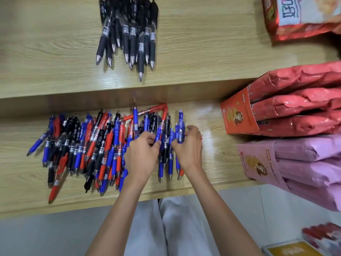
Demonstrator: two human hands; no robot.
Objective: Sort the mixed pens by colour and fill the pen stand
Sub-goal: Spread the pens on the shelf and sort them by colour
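Note:
A mixed heap of blue, red and black pens [88, 145] lies across the lower wooden shelf [217, 163]. Several black pens [129, 32] sit apart in a group on the upper shelf. My left hand [142, 156] is over the right part of the heap, its fingers curled and pinching a blue pen [158, 138]. My right hand [188, 146] is just to the right, gripping another blue pen [181, 126] that stands nearly upright. A few blue pens lie between and under both hands. No pen stand is visible.
Orange boxes of red packets [239, 115] and pink boxes of pink packets [258, 161] stand at the right end of the lower shelf. A red snack bag [295, 19] lies on the upper shelf at the right. My legs show below the shelf edge.

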